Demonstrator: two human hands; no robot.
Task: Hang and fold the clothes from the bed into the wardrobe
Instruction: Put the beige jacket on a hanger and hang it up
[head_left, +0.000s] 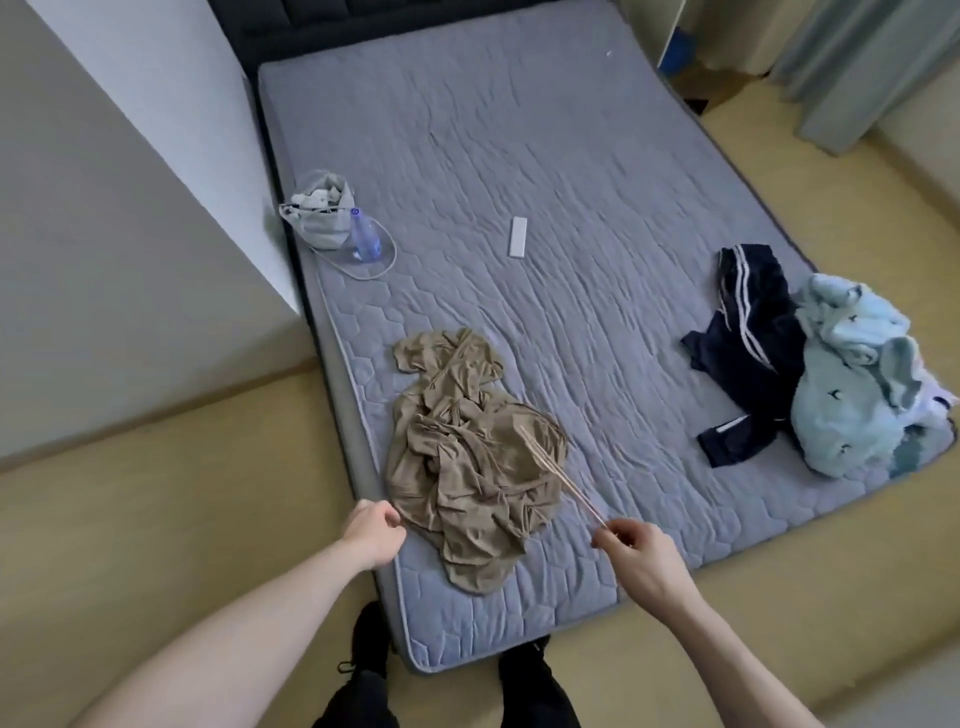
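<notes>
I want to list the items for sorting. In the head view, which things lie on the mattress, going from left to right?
Grey bag → water bottle → tan garment → white remote → navy striped garment → light blue fleece.

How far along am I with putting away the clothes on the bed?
Nothing visibly finished. In hand: right hand pinches the strap of the tan garment; left hand is at its edge. Left: navy striped pants and light blue fleece on the mattress.
</notes>
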